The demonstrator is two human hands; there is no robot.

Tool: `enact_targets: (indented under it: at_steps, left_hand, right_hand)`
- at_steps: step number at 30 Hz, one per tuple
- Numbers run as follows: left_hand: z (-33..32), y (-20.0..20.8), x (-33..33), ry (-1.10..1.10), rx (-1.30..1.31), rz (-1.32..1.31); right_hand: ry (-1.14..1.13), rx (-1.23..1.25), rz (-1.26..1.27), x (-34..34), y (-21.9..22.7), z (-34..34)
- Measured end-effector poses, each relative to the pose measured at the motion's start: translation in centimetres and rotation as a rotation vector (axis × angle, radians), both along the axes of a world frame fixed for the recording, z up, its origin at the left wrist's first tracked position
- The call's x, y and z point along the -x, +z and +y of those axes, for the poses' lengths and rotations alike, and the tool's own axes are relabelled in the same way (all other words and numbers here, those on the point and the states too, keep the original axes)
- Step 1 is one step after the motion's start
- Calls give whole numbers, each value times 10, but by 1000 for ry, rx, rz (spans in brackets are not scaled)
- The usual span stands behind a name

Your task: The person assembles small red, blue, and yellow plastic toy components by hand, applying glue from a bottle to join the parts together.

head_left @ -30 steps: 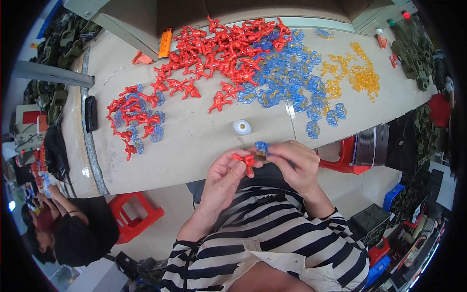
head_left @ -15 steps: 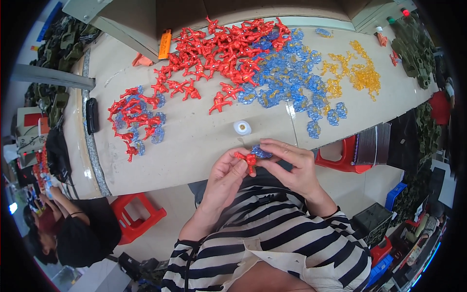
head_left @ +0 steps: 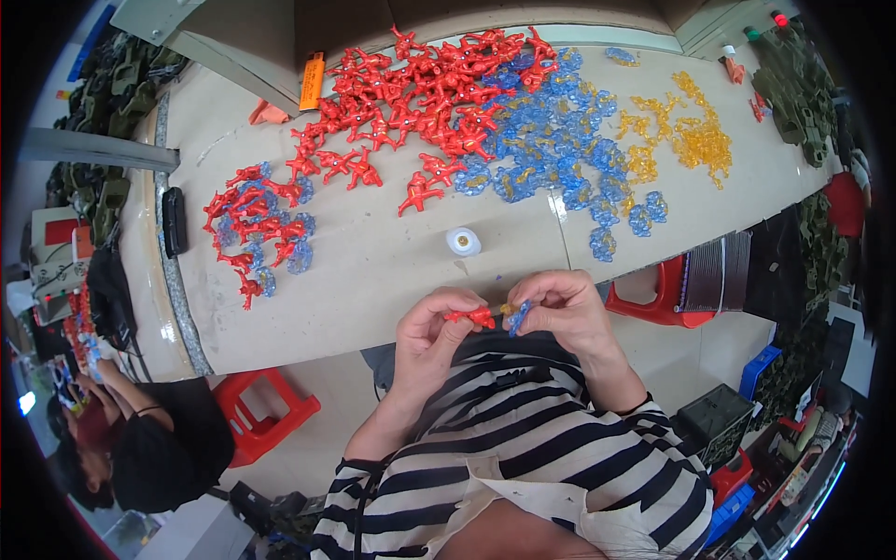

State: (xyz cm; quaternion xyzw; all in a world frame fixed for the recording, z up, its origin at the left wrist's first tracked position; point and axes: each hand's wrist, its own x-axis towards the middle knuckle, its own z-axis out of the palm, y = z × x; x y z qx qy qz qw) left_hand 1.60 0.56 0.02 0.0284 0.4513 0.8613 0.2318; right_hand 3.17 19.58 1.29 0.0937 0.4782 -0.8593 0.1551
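Close to my body, past the table's near edge, my left hand (head_left: pixel 432 338) pinches a small red plastic figure (head_left: pixel 476 318). My right hand (head_left: pixel 571 315) grips a clear blue plastic piece (head_left: pixel 517 320) between thumb and fingers. A bit of yellow (head_left: pixel 507 309) shows at the blue piece, on the side facing the red figure. A narrow gap seems to part the two pieces. Beyond my hands stands a small white bottle (head_left: pixel 463 242). Part of each piece is hidden by my fingers.
A big heap of red figures (head_left: pixel 411 93) lies at the back, beside many clear blue pieces (head_left: pixel 560 131) and yellow pieces (head_left: pixel 702 140). At the left sit red figures joined with blue pieces (head_left: pixel 257 224). A black case (head_left: pixel 175 221) and an orange box (head_left: pixel 312 82) are there too.
My right hand has turned, bringing the blue piece upright and showing its yellow part. The red figure in my left hand has tipped from upright to lying sideways, pointing at it.
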Motion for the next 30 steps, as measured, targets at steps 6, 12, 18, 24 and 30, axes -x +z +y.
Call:
enact_targets:
  at_steps: [6, 12, 18, 24, 30]
  left_hand:
    - [3, 0, -1, 93, 184, 239]
    - [5, 5, 1, 115, 293, 383]
    - [7, 9, 3, 139, 327, 434]
    - [4, 8, 8, 197, 486, 693]
    - [4, 15, 5, 168, 474, 451]
  right_hand:
    - [11, 1, 27, -3, -2, -3]
    - [17, 5, 8, -5, -3, -4]
    - [-33, 45, -17, -6, -4, -4]
    - [-30, 55, -81, -10, -2, -8]
    - [-67, -97, 59, -15, -1, -17]
